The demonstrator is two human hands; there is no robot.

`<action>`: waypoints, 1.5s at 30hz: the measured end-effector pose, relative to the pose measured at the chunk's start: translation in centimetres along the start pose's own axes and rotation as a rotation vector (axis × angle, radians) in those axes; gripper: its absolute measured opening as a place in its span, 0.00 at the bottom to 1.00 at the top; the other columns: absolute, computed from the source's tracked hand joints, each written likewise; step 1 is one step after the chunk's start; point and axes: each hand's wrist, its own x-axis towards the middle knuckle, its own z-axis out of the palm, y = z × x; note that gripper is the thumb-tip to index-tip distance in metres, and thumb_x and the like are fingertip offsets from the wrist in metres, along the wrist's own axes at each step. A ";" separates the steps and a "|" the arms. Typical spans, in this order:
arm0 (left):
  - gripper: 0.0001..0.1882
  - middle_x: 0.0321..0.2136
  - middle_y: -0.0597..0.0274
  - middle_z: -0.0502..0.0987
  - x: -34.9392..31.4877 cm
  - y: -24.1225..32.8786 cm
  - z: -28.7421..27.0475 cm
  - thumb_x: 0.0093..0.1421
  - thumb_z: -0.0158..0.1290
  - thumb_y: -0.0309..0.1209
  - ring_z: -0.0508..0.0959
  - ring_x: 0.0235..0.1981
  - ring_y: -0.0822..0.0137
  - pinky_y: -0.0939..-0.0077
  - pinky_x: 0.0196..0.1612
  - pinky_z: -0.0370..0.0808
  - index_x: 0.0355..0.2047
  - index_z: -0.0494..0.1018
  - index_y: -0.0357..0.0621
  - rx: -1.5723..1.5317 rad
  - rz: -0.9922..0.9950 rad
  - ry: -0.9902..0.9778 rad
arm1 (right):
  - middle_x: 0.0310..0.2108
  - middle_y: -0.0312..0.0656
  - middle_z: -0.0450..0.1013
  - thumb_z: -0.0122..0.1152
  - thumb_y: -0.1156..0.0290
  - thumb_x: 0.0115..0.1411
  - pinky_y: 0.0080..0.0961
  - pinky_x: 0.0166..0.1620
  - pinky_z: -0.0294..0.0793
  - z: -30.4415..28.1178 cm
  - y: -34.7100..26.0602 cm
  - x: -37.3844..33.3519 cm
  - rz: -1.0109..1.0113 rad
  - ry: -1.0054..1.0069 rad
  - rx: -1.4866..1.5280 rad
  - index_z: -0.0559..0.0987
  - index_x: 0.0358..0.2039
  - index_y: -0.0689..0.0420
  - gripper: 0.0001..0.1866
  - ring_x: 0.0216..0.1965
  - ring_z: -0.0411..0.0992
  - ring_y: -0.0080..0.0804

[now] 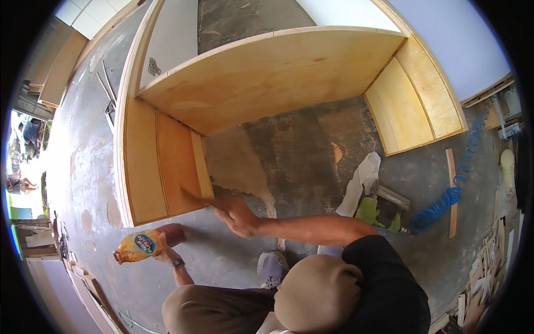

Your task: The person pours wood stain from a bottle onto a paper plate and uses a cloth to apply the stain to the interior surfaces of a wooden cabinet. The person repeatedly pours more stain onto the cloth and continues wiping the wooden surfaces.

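My left hand (165,250) is wrapped round a plastic bottle (129,249) with a blue label, yellow-brown smears inside and a dark red lower end. The bottle lies sideways in my grip, its neck to the left. From my right hand (239,217) a thin brown strip (196,197) sticks out, smeared by motion; its exact kind does not show. The strip's tip is at the inner face of the left side panel (181,172) of a wooden cabinet frame (267,67). Whether it touches the panel I cannot tell.
On the floor right of my right forearm lie a green nail gun (368,211), a white crumpled sheet (360,181) and a blue coiled air hose (442,206) across a wooden strip (451,192). Scrap wood (483,278) is piled at the right edge. People (30,136) are far left.
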 end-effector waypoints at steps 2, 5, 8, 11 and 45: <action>0.26 0.44 0.56 0.81 0.3 -0.1 -0.5 0.48 0.71 0.26 0.80 0.41 0.64 0.69 0.50 0.78 0.47 0.77 0.33 0.006 0.022 0.019 | 0.49 0.52 0.76 0.58 0.72 0.64 0.40 0.52 0.74 -3.5 -0.8 -5.1 0.017 -0.247 -0.046 0.77 0.59 0.52 0.21 0.50 0.75 0.49; 0.26 0.44 0.56 0.81 -0.3 -0.3 -0.1 0.48 0.71 0.26 0.80 0.41 0.64 0.69 0.50 0.78 0.47 0.77 0.33 0.012 0.048 0.025 | 0.53 0.48 0.75 0.57 0.72 0.61 0.44 0.53 0.72 -12.1 -2.6 -9.3 -0.392 -0.066 -0.705 0.79 0.54 0.55 0.20 0.54 0.72 0.46; 0.26 0.44 0.56 0.81 -0.7 -0.4 -0.2 0.48 0.71 0.26 0.80 0.41 0.64 0.68 0.50 0.78 0.47 0.77 0.33 0.032 0.055 0.036 | 0.55 0.46 0.75 0.55 0.71 0.58 0.40 0.53 0.68 -21.6 -4.7 -9.5 -0.126 -0.082 -1.615 0.81 0.49 0.64 0.19 0.51 0.73 0.44; 0.26 0.44 0.56 0.81 -0.9 -0.7 -0.1 0.48 0.71 0.27 0.80 0.41 0.64 0.68 0.50 0.79 0.47 0.77 0.33 0.021 0.048 0.024 | 0.46 0.43 0.80 0.56 0.66 0.61 0.41 0.52 0.65 -29.5 -4.2 -7.9 0.237 -0.371 -2.232 0.85 0.45 0.58 0.17 0.49 0.71 0.43; 0.28 0.43 0.53 0.82 0.0 -0.3 0.3 0.47 0.72 0.29 0.81 0.40 0.62 0.66 0.48 0.80 0.47 0.77 0.32 0.001 0.055 -0.067 | 0.37 0.35 0.80 0.52 0.59 0.66 0.44 0.50 0.61 -42.5 -9.0 -6.3 0.549 -0.500 -2.691 0.88 0.39 0.50 0.16 0.50 0.67 0.41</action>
